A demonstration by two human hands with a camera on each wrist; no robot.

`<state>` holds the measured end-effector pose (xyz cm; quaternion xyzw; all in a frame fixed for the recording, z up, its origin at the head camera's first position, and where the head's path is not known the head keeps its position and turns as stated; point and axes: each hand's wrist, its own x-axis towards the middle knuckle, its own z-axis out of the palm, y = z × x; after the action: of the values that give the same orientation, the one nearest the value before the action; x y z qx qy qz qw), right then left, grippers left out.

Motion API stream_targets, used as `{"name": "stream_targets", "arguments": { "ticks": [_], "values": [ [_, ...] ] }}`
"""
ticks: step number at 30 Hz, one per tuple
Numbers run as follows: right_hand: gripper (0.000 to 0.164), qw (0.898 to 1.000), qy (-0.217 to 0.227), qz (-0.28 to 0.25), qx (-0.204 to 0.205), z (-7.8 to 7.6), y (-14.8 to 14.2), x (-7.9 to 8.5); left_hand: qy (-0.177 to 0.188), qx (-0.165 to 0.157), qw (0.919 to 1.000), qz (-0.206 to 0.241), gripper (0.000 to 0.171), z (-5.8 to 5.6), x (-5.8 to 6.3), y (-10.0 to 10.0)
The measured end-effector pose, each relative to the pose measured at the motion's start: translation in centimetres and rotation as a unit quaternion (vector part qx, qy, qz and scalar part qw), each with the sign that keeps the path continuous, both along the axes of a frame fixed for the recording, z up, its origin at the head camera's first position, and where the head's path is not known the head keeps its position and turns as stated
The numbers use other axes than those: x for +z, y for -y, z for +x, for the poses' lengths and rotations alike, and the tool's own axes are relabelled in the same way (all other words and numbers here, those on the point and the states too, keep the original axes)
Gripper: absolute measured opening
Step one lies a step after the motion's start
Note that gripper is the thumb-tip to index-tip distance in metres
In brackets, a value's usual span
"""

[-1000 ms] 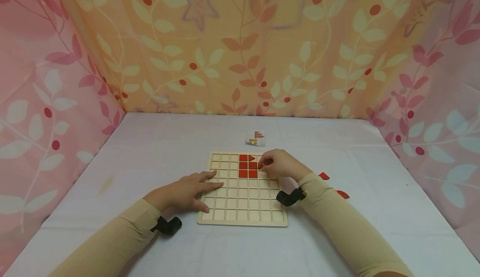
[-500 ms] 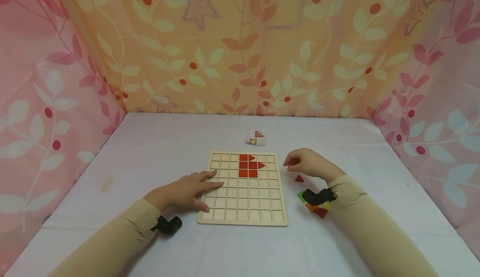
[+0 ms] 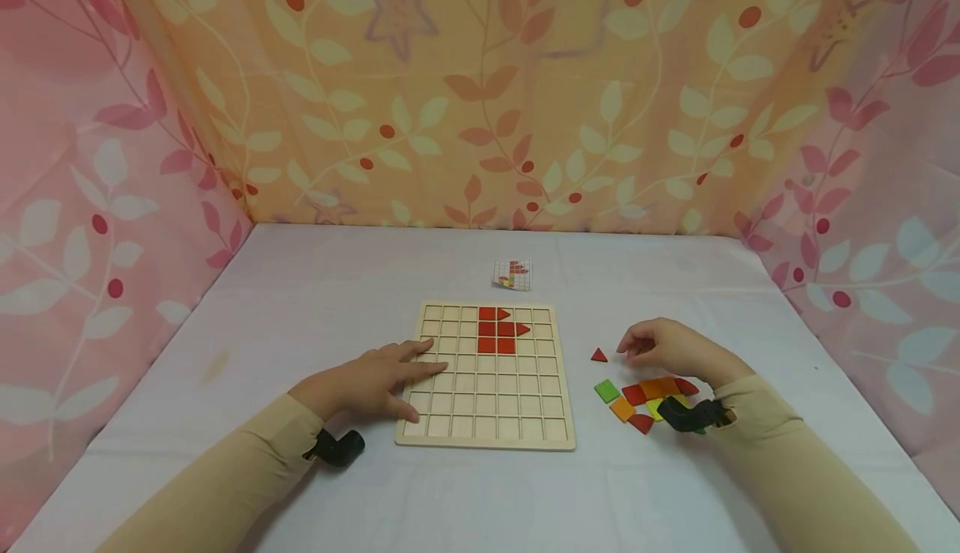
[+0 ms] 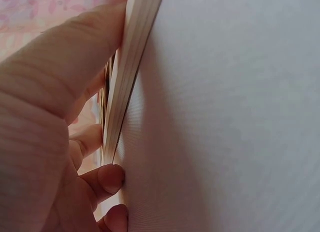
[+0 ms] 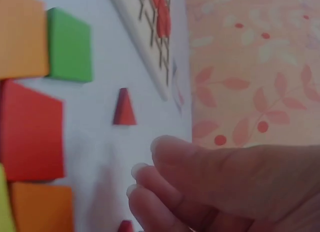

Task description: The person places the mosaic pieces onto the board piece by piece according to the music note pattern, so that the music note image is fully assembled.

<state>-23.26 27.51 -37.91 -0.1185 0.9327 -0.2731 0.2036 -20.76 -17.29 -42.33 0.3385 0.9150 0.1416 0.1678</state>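
My left hand (image 3: 367, 382) rests with spread fingers on the left edge of a wooden grid board (image 3: 487, 407). In the left wrist view, the thumb (image 4: 75, 46) lies against the board's edge (image 4: 125, 76). Red square tiles (image 3: 487, 330) and two red triangles sit in the board's upper cells. Right of the board, my right hand (image 3: 675, 349) hovers with loosely bent fingers and nothing visible between them. A lone red triangle tile (image 3: 598, 356) lies just left of its fingertips. Below the hand is a cluster of coloured tiles, including a green square (image 3: 607, 391).
A small printed pattern card (image 3: 513, 275) lies behind the board. An orange tile (image 3: 622, 409) and a red tile (image 3: 641, 424) are at the near side of the cluster, partly hidden by the black wrist camera (image 3: 693, 414). Patterned curtains (image 3: 480, 87) enclose the white table.
My right hand has let go of a red triangle in the second row and moved right, off the board and over the loose tiles. The left hand has stayed in place.
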Motion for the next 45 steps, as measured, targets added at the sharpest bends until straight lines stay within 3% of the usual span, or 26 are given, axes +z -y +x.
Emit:
{"name": "stream_targets", "arguments": {
  "ticks": [4,12,25,33,45],
  "values": [
    [0.014,0.999,0.029,-0.008,-0.015,0.7,-0.6,-0.7,-0.002,-0.002,1.0,0.0,0.078,0.0,0.1,0.0],
    [0.019,0.999,0.047,-0.017,-0.015,1.6,-1.1,-1.8,-0.002,-0.002,1.0,-0.001,0.079,0.1,0.3,-0.1],
    [0.02,0.997,-0.01,0.006,0.07,1.9,-1.1,-2.4,0.001,-0.005,1.0,0.0,0.079,0.3,0.6,-0.2],
    [0.025,0.999,-0.015,0.01,0.049,1.7,-0.6,-2.5,-0.004,-0.008,1.0,0.002,0.079,0.2,0.4,-0.1],
    [0.018,0.999,-0.013,0.005,0.032,1.7,-0.2,-2.2,0.001,-0.001,1.0,-0.002,0.078,0.3,0.6,-0.1]
  ]
}}
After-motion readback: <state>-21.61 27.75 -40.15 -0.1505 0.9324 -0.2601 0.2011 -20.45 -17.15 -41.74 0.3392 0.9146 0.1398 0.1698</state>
